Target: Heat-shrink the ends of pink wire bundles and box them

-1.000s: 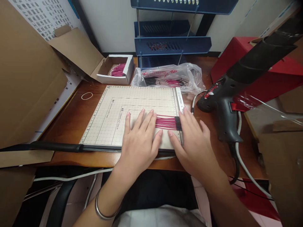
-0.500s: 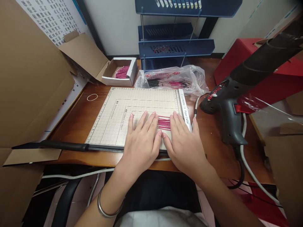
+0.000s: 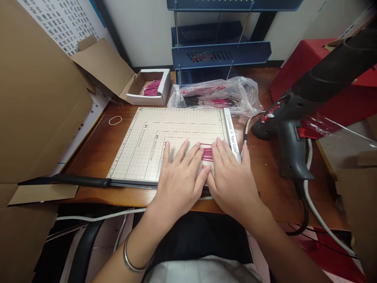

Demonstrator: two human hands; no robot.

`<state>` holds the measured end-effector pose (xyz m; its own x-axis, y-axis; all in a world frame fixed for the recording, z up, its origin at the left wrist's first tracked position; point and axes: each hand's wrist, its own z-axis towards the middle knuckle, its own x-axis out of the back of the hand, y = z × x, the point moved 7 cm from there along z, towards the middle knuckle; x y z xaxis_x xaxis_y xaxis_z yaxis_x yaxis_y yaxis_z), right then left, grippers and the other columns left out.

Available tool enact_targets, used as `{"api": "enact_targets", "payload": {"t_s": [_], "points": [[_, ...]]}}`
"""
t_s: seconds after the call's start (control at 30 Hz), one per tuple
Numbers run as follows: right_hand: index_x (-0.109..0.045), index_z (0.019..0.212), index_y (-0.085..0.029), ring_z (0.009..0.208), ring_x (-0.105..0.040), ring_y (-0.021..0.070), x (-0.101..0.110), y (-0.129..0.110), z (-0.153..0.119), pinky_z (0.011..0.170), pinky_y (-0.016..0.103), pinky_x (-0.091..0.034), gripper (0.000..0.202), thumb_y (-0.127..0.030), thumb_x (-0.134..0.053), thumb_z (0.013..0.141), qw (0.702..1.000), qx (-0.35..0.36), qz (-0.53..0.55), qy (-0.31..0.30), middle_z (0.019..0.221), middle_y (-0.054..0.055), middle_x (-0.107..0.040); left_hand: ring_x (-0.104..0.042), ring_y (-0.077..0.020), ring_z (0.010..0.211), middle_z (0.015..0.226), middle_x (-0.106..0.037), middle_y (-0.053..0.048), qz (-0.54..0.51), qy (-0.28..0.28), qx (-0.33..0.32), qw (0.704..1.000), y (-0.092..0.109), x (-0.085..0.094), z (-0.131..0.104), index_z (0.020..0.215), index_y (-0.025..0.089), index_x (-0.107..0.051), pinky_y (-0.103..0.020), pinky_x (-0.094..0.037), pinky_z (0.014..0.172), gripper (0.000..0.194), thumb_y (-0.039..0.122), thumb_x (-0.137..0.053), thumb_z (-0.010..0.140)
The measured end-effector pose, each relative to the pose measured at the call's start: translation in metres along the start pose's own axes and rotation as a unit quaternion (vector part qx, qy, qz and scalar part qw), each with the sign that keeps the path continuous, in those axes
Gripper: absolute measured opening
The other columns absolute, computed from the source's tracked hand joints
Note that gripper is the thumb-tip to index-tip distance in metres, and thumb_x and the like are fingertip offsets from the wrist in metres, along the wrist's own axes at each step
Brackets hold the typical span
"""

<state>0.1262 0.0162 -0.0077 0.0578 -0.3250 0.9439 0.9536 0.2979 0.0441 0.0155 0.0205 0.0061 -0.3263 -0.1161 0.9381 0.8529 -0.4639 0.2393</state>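
Several thin red-pink wires (image 3: 207, 154) lie side by side across the paper cutter (image 3: 138, 145), near its white end rail (image 3: 232, 131). My left hand (image 3: 179, 177) rests flat over their left ends, fingers spread. On their right ends lies my right hand (image 3: 231, 177), its fingers stretched out and its little finger close to the rail. Both thumbs nearly meet below the wires. Only the middle stretch of the wires shows; their ends are hidden under my hands. The cutter's black handle (image 3: 82, 181) points left along the near edge.
An open white box (image 3: 165, 88) and a clear plastic bag (image 3: 247, 92) hold more wires behind the cutter. A rubber band (image 3: 114, 120) lies at left. At right stands a black heat gun (image 3: 291, 137) with its cord. A blue rack (image 3: 220, 57) rises behind.
My left hand has slid right toward my right hand, so less of the wires shows between them. The view has shifted slightly.
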Motion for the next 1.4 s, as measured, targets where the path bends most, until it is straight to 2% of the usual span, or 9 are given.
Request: {"api": "enact_targets", "payload": {"t_s": [0.4, 0.63, 0.77, 0.87, 0.97, 1.23, 1.4], "points": [[-0.050, 0.150, 0.001, 0.149, -0.044, 0.0312, 0.001, 0.000, 0.000, 0.123, 0.065, -0.027, 0.060, -0.028, -0.024, 0.105, 1.000, 0.005, 0.005, -0.008, 0.160, 0.019, -0.042, -0.043, -0.0355, 0.151, 0.157, -0.054, -0.003, 0.022, -0.013, -0.018, 1.000, 0.001, -0.001, 0.003, 0.151, 0.015, -0.053, -0.073, -0.016, 0.126, 0.058, 0.048, -0.024, 0.113], [-0.052, 0.149, 0.002, 0.146, -0.047, 0.0336, 0.001, 0.000, -0.001, 0.123, 0.062, -0.027, 0.060, -0.032, -0.024, 0.107, 1.000, 0.007, 0.007, 0.025, 0.156, 0.021, -0.045, -0.038, -0.0347, 0.154, 0.159, -0.052, -0.003, 0.025, -0.025, -0.061, 0.998, 0.004, -0.002, 0.007, 0.153, 0.014, -0.050, -0.071, -0.018, 0.126, 0.061, 0.052, -0.024, 0.112], [-0.051, 0.149, 0.004, 0.148, -0.046, 0.0330, 0.000, 0.000, 0.000, 0.124, 0.060, -0.027, 0.062, -0.031, -0.024, 0.106, 1.000, 0.001, 0.012, 0.010, 0.158, 0.022, -0.043, -0.042, -0.0356, 0.152, 0.158, -0.053, -0.004, 0.023, 0.012, -0.040, 0.999, 0.000, 0.004, 0.004, 0.151, 0.014, -0.053, -0.069, -0.019, 0.126, 0.058, 0.050, -0.029, 0.112], [-0.050, 0.150, 0.004, 0.149, -0.045, 0.0315, 0.000, 0.000, 0.000, 0.125, 0.060, -0.027, 0.064, -0.034, -0.021, 0.107, 1.000, -0.007, 0.016, 0.002, 0.159, 0.022, -0.042, -0.048, -0.0358, 0.148, 0.152, -0.060, -0.005, 0.019, 0.056, -0.012, 0.998, -0.005, 0.007, -0.002, 0.145, 0.014, -0.059, -0.067, -0.018, 0.126, 0.053, 0.046, -0.033, 0.112], [-0.048, 0.150, 0.004, 0.149, -0.044, 0.0312, 0.000, 0.001, 0.000, 0.125, 0.059, -0.027, 0.064, -0.035, -0.022, 0.107, 1.000, -0.010, 0.016, 0.001, 0.159, 0.021, -0.041, -0.051, -0.0363, 0.145, 0.148, -0.063, -0.004, 0.019, 0.068, -0.005, 0.997, -0.007, 0.005, -0.006, 0.142, 0.016, -0.062, -0.066, -0.018, 0.126, 0.049, 0.043, -0.034, 0.112], [-0.049, 0.150, 0.004, 0.148, -0.046, 0.0324, -0.002, 0.001, 0.000, 0.124, 0.056, -0.030, 0.062, -0.034, -0.029, 0.106, 1.000, -0.001, 0.009, 0.003, 0.159, 0.022, -0.042, -0.046, -0.0401, 0.148, 0.155, -0.056, -0.007, 0.054, 0.015, -0.051, 0.997, -0.002, 0.002, -0.005, 0.148, 0.016, -0.057, -0.074, -0.020, 0.123, 0.054, 0.050, -0.036, 0.111], [-0.049, 0.150, 0.004, 0.148, -0.045, 0.0323, -0.002, -0.001, -0.001, 0.124, 0.056, -0.029, 0.061, -0.034, -0.031, 0.107, 1.000, -0.002, 0.003, 0.010, 0.158, 0.021, -0.042, -0.044, -0.0392, 0.149, 0.160, -0.050, -0.010, 0.065, -0.003, -0.069, 0.995, -0.001, -0.001, -0.007, 0.151, 0.012, -0.054, -0.071, -0.024, 0.123, 0.062, 0.053, -0.029, 0.111]]}}
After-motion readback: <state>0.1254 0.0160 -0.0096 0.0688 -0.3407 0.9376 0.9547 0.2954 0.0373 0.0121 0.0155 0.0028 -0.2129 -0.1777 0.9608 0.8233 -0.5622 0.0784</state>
